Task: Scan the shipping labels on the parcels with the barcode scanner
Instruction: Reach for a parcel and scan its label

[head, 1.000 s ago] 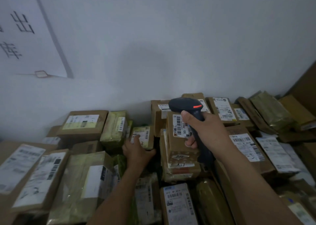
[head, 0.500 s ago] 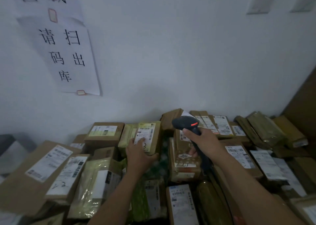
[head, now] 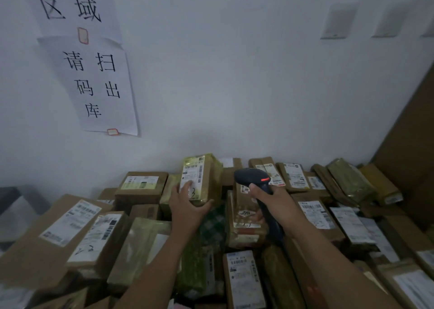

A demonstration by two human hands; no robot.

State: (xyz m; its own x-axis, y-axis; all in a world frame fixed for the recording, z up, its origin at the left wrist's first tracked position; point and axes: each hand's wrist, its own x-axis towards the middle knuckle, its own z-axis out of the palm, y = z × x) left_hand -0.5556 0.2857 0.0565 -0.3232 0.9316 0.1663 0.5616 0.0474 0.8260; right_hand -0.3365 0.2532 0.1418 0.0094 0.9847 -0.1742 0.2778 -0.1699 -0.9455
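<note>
A small parcel is gripped and held upright by the left hand. The barcode scanner is gripped by the right hand, just right of it.

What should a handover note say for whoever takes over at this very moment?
Left hand: holds a yellow-green tape-wrapped cardboard parcel upright above the pile, with its white shipping label facing the camera and a finger on the label.
Right hand: grips the black handheld barcode scanner, whose head is beside that parcel.
Done: I cannot tell which labels have been scanned; no beam shows on this one.
Left: scan the raised label, then the other brown cardboard parcels piled around it.
</note>
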